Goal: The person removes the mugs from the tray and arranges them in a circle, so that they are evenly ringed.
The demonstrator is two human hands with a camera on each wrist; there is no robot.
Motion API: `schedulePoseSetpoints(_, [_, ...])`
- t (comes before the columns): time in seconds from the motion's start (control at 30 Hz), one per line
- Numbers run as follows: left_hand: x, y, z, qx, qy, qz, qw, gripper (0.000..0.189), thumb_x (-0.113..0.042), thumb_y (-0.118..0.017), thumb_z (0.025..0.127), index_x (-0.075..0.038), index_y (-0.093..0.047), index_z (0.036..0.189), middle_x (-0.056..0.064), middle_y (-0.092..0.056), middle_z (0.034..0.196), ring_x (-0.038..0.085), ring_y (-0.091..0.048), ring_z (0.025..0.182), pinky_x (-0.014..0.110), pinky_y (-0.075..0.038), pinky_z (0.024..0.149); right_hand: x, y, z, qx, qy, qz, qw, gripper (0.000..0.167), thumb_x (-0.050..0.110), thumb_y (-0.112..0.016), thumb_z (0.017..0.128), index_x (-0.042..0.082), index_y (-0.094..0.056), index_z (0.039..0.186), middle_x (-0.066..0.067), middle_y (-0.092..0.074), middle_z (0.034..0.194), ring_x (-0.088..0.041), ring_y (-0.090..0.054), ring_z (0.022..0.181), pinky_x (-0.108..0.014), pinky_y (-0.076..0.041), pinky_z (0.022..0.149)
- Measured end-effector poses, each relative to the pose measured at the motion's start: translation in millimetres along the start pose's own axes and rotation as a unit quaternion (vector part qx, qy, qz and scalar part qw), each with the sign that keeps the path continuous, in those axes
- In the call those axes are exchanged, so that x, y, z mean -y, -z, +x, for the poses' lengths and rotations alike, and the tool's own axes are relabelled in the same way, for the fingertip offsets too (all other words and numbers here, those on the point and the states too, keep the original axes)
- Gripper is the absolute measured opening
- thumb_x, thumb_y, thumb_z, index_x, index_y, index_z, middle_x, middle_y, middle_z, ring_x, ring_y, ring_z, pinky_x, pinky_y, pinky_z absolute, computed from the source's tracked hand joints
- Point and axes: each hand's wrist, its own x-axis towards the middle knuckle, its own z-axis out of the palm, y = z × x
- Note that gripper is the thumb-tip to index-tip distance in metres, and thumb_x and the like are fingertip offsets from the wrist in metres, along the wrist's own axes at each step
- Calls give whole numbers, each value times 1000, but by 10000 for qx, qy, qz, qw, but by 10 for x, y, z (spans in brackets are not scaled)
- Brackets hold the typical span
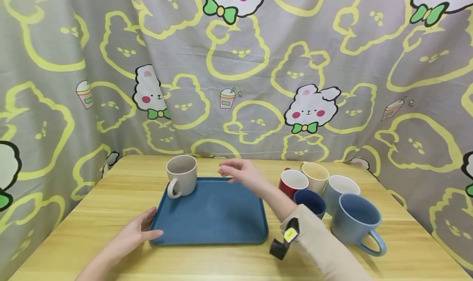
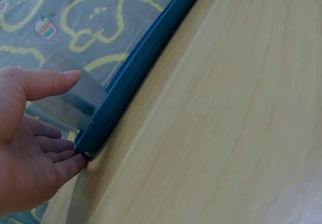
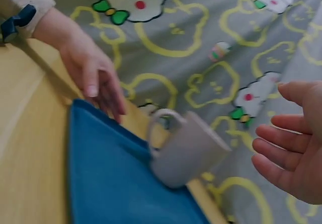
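Observation:
A blue tray (image 1: 221, 215) lies on the wooden table, with a beige mug (image 1: 183, 176) standing at its back left corner, handle toward the near left. My left hand (image 1: 138, 231) is at the tray's left edge; in the left wrist view its fingertips (image 2: 75, 158) touch the tray's corner and the thumb stands apart. Over the tray's back right part my right hand (image 1: 245, 175) is raised, holding nothing. The right wrist view shows its fingers (image 3: 282, 138) loosely spread, apart from the mug.
Right of the tray several mugs stand close together: a red mug (image 1: 293, 181), a cream mug (image 1: 315, 176), a dark blue mug (image 1: 310, 203), a pale blue mug (image 1: 340, 190) and a larger blue mug (image 1: 356, 217). A patterned curtain (image 1: 255, 120) hangs behind the table (image 1: 103, 207).

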Motion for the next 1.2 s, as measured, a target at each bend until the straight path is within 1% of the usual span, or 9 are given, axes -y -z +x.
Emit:
schedulePoseSetpoints(0.2, [9, -4, -1, -26, -29, 19, 10000, 86, -23, -66, 86, 18, -12, 139, 38, -17, 142, 49, -27, 128, 53, -32, 101, -148, -461, 257, 225, -201, 347, 9989, 40, 22, -57, 93, -3, -55, 124, -15, -63, 115, -25, -59, 106, -34, -53, 79])
schedulePoseSetpoints(0.4, [16, -3, 3, -57, -46, -10, 10000, 86, -23, -66, 86, 18, -13, 139, 38, -19, 142, 49, -28, 128, 53, -32, 101, -308, -815, 432, 134, -490, 450, 9977, 36, 23, -58, 92, -1, -60, 119, -9, -64, 111, -17, -60, 102, -32, -53, 76])
schedulePoseSetpoints(0.47, [16, -6, -3, -61, -68, -63, 9999, 85, -22, -66, 86, 19, -13, 139, 38, -19, 142, 48, -27, 129, 53, -32, 101, -369, -918, 477, 91, -499, 438, 9978, 34, 23, -58, 93, 0, -61, 119, -8, -65, 111, -17, -59, 101, -31, -54, 74])
schedulePoseSetpoints(0.67, [18, -22, -30, -88, -204, -200, 9996, 85, -19, -68, 84, 19, -14, 138, 38, -21, 141, 48, -28, 129, 51, -32, 101, -492, -1185, 561, 3, -416, 552, 9976, 33, 20, -57, 93, -1, -61, 119, -9, -64, 112, -23, -61, 100, -29, -54, 73])
schedulePoseSetpoints(0.8, [23, -27, -25, -96, -212, -179, 9996, 85, -20, -68, 84, 19, -15, 138, 38, -21, 141, 48, -29, 128, 51, -33, 101, -507, -1323, 569, 127, -471, 744, 9960, 33, 17, -57, 93, -1, -59, 120, -9, -64, 112, -17, -61, 97, -28, -53, 75])
schedulePoseSetpoints(0.97, [32, -21, -18, -65, -149, -188, 9997, 85, -20, -67, 85, 19, -14, 138, 39, -20, 141, 48, -29, 128, 52, -34, 100, -512, -1437, 568, 317, -478, 1228, 9908, 32, 14, -55, 94, -5, -58, 119, -10, -63, 112, -14, -58, 103, -28, -52, 81])
schedulePoseSetpoints(1.03, [33, -19, -15, -54, -123, -182, 9997, 85, -20, -67, 85, 19, -14, 138, 39, -20, 141, 48, -28, 128, 53, -33, 100, -525, -1464, 578, 154, -489, 1456, 9880, 28, 13, -55, 94, -8, -60, 112, -11, -66, 108, -13, -60, 100, -28, -52, 80])
schedulePoseSetpoints(1.1, [36, -18, -13, -50, -95, -171, 9998, 85, -20, -67, 85, 19, -13, 139, 39, -20, 141, 49, -28, 128, 53, -33, 100, -533, -1476, 579, -114, -509, 1632, 9852, 27, 13, -56, 93, -11, -62, 104, -14, -68, 101, -13, -63, 93, -28, -53, 78])
schedulePoseSetpoints(1.2, [37, -13, -15, -58, -103, -160, 9998, 85, -20, -67, 85, 19, -13, 138, 39, -19, 141, 49, -28, 128, 53, -33, 101, -531, -1478, 572, -656, -612, 1722, 9810, 27, 15, -60, 90, -11, -64, 90, -13, -69, 85, -12, -66, 80, -27, -54, 69])
